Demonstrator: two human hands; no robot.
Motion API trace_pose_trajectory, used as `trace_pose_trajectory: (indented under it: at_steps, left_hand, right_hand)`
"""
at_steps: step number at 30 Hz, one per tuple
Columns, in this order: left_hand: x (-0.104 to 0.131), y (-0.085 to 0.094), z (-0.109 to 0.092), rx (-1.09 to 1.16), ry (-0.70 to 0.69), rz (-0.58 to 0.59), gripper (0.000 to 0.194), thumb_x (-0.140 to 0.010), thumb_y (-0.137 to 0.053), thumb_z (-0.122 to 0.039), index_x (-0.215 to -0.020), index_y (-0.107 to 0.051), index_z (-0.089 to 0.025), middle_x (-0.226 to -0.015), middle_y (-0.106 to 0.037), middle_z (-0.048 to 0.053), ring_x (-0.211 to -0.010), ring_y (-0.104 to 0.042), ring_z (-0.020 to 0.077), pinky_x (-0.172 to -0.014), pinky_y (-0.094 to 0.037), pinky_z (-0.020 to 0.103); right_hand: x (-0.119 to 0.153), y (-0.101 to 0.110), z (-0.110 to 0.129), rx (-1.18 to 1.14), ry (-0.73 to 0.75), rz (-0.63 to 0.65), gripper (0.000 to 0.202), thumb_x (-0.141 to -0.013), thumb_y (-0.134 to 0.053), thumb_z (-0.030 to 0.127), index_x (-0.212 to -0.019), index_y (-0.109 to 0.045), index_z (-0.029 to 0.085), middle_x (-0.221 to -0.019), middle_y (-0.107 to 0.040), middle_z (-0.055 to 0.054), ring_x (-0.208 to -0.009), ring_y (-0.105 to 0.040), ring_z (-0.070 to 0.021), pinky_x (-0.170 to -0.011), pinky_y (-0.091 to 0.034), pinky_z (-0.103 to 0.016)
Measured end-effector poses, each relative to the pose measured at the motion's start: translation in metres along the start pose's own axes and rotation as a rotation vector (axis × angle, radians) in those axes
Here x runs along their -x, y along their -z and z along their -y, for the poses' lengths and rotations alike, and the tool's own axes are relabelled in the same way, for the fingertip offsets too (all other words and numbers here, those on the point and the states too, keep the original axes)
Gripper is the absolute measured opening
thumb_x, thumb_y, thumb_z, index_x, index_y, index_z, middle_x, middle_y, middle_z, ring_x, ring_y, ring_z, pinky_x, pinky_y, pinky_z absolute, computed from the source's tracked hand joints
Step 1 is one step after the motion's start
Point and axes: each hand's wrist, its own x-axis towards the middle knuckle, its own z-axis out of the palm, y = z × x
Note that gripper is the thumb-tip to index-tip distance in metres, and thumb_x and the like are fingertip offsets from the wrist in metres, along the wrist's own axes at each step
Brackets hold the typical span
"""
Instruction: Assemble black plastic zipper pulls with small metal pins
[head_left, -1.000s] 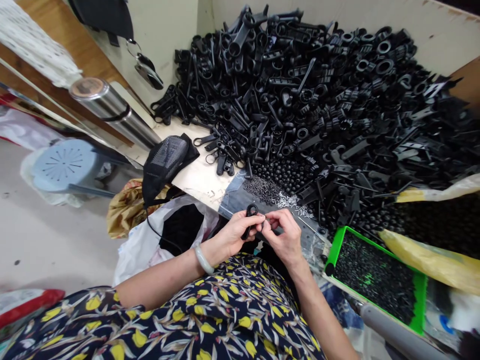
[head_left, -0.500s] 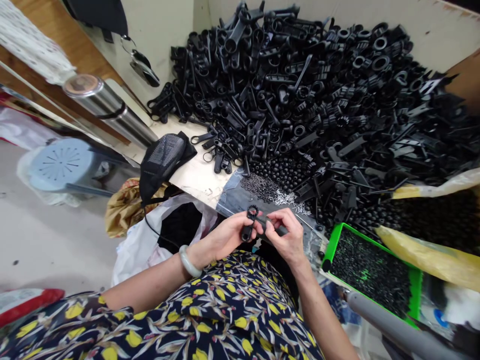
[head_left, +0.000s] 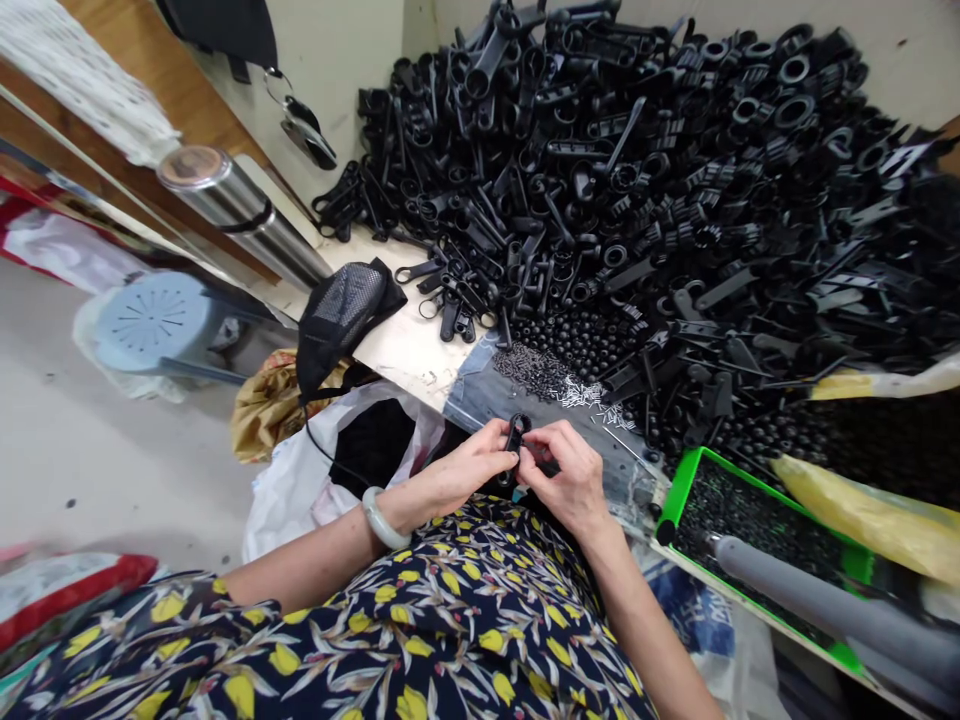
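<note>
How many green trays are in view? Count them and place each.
1: the green tray sits at the table edge right of the right hand, filled with small black bits; a grey tube crosses it.

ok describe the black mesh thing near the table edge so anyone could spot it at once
Start at the huge heap of black plastic parts on the wooden table. Left of the heap, on the table's near edge, lies the black mesh mask. It is soft, woven and folded, unlike the hard parts beside it.

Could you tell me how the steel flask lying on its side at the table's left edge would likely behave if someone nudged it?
The shiny cylindrical steel flask lies on its side on the pale wooden table, so it would probably roll rather than slide. It rests near the table's edge, so a nudge might send it off. Its polished metal looks smooth, so likely slippery to grip, and rigid.
</note>
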Motion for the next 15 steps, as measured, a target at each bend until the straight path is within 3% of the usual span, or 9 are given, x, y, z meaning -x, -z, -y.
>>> trace_pose_trajectory:
  at_steps: [7, 15]
  left_hand:
    - [-0.001, -0.003, 0.003, -0.03, -0.059, -0.04, 0.023, -0.084, -0.068, -0.021, -0.102, -0.054, -0.021, -0.088, -0.061, -0.002, -0.092, -0.059, 0.0161, -0.085, -0.043, 0.028]
    - [-0.003, -0.005, 0.01, -0.038, -0.068, -0.084, 0.021, -0.085, -0.066, -0.019, -0.101, -0.052, -0.021, -0.089, -0.063, -0.001, -0.087, -0.06, 0.0149, -0.083, -0.045, 0.027]
  right_hand:
    - [0.004, -0.001, 0.003, 0.207, 0.116, 0.028, 0.01, -0.1, -0.062, 0.018, -0.103, -0.071, 0.021, -0.086, -0.071, -0.004, -0.078, -0.065, -0.0162, -0.068, -0.049, -0.029]
    - [0.013, -0.009, 0.003, 0.2, 0.069, 0.024, 0.016, -0.103, -0.058, 0.019, -0.109, -0.073, 0.02, -0.085, -0.072, -0.004, -0.071, -0.066, -0.0143, -0.066, -0.05, -0.027]
